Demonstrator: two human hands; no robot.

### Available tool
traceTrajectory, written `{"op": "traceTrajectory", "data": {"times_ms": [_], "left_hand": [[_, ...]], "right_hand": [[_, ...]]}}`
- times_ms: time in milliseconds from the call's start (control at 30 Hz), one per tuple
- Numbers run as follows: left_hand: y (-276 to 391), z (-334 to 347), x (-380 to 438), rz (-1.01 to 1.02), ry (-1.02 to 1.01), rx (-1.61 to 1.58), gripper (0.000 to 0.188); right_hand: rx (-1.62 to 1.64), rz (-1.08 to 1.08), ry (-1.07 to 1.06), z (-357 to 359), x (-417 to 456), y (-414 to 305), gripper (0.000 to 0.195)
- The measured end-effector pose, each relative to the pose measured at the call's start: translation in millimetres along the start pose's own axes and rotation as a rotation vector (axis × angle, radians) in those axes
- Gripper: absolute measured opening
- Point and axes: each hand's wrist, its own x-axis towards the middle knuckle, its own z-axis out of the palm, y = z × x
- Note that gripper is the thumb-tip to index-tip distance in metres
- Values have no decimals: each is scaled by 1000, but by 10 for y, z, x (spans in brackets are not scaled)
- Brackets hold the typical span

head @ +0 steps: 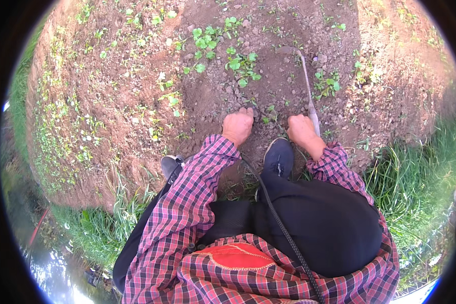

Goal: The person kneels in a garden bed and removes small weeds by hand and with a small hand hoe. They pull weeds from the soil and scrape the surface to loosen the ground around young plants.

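Observation:
My left hand (pixel 238 126) is curled low over the brown soil, its fingers bent; whether something is pinched in it cannot be told. On the right, my right hand (pixel 302 130) forms a fist just above my dark shoe (pixel 279 157). Beside and partly under that fist, a long-handled hand hoe or sickle (pixel 306 78) reaches away over the ground, its curved metal head (pixel 287 50) at the far end; the hand hides how it meets the handle. A small green seedling (pixel 269 114) grows between my hands. Larger leafy seedlings (pixel 244 68) stand in the soil beyond them.
Small weeds (pixel 83 133) spread over the bed at left, and another leafy plant (pixel 327 83) grows right of the tool. Long grass (pixel 406 182) borders the bed near me. A black braided cord (pixel 275 214) runs down over my lap. My other shoe (pixel 170 165) rests at left.

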Motion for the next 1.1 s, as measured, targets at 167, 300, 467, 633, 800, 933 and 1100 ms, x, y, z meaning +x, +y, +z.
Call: {"op": "traceTrajectory", "data": {"times_ms": [167,300,467,633,800,933,1100], "left_hand": [[-5,42,14,52,-6,65,10],[16,64,56,50,-13,56,9],[24,18,55,1,-119,65,11],[29,-120,48,-180,-275,-42,15],[-113,-83,-203,-126,-443,-182,20],[-34,-247,-324,-51,-438,-164,23],[95,-456,-232,-131,-283,-105,18]], "right_hand": [[618,136,369,-205,-12,146,15],[701,126,558,-131,323,223,27],[166,67,425,-42,407,0,15],[114,37,120,-131,406,12,18],[452,-76,543,-46,193,137,18],[421,102,626,-199,372,193,19],[106,148,463,-486,630,78,23]]}}
